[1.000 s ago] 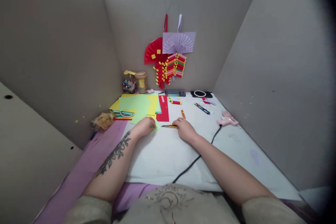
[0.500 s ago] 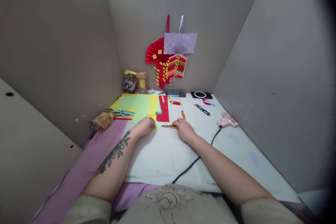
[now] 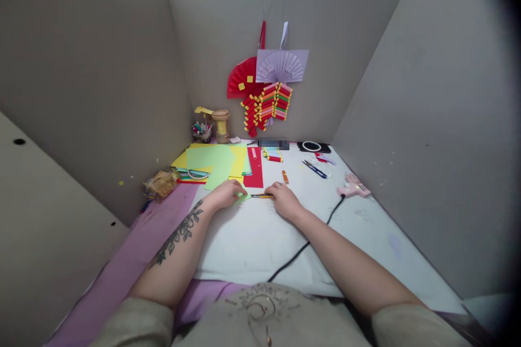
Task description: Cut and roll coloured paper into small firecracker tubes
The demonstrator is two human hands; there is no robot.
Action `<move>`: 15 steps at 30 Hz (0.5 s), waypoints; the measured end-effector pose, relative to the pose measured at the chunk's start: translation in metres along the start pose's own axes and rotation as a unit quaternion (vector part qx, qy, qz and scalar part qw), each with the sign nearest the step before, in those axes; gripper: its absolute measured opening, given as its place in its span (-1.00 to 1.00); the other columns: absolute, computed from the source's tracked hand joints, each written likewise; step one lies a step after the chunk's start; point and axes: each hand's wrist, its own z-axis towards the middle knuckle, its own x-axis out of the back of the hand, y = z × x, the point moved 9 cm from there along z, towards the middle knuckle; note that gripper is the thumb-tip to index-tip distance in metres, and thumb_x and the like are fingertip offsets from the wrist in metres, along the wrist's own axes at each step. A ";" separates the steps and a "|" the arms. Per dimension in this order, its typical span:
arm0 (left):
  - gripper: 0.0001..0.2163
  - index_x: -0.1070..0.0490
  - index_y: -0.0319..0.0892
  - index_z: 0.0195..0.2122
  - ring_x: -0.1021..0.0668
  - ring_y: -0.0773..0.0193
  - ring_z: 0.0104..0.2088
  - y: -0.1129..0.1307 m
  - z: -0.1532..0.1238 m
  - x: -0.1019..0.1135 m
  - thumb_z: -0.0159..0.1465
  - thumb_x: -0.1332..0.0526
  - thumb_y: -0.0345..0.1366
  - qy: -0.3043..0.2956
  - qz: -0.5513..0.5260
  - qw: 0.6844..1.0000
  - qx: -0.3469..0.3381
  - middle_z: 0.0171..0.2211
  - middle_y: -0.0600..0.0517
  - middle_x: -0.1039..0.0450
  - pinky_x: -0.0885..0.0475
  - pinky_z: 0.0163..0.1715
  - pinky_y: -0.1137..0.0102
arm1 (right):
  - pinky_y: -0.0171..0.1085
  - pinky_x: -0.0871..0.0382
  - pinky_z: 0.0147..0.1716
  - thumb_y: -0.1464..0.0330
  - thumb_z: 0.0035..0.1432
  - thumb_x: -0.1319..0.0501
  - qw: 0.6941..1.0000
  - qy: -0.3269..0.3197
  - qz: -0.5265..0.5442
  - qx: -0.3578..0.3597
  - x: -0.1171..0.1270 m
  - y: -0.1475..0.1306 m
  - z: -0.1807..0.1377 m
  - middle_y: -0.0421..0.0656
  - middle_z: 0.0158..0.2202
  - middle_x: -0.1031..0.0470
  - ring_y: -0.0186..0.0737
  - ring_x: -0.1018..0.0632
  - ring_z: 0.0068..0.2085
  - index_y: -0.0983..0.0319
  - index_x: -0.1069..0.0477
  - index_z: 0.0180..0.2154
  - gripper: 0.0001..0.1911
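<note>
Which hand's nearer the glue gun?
Right. The right hand is left of the glue gun, apart from it, holding the cutter. The left hand is farther left, at the green paper.

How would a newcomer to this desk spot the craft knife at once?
On the white-covered tabletop, find the right hand near the middle. The craft knife sticks out from it, blade toward the left hand. Unlike the short orange roll just beyond, it is long, thin and yellow-handled.
</note>
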 end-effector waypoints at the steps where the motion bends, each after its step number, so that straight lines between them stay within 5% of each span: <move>1: -0.61 -0.51 -0.11 -0.12 -0.45 0.19 -0.12 -0.001 0.000 -0.001 0.05 -0.12 -0.54 -0.003 0.002 1.000 0.002 -0.12 -0.07 -0.44 -0.30 -0.05 0.39 | -0.33 -0.13 -0.11 0.56 0.12 -0.04 1.000 -0.001 -0.003 0.000 0.000 0.000 0.001 -0.10 -0.21 -0.38 -0.23 -0.35 -0.12 0.19 -0.44 -0.18 -0.69; 15: -0.68 -0.50 -0.03 -0.10 -0.44 0.20 -0.15 -0.005 0.000 -0.004 0.17 -0.12 -0.43 -0.013 0.012 1.000 0.000 -0.13 -0.06 -0.39 -0.28 -0.06 0.36 | -0.30 -0.12 -0.15 0.53 0.19 -0.01 0.999 -0.018 -0.040 0.009 -0.001 -0.008 0.006 -0.08 -0.18 -0.37 -0.21 -0.33 -0.13 0.17 -0.44 -0.13 -0.68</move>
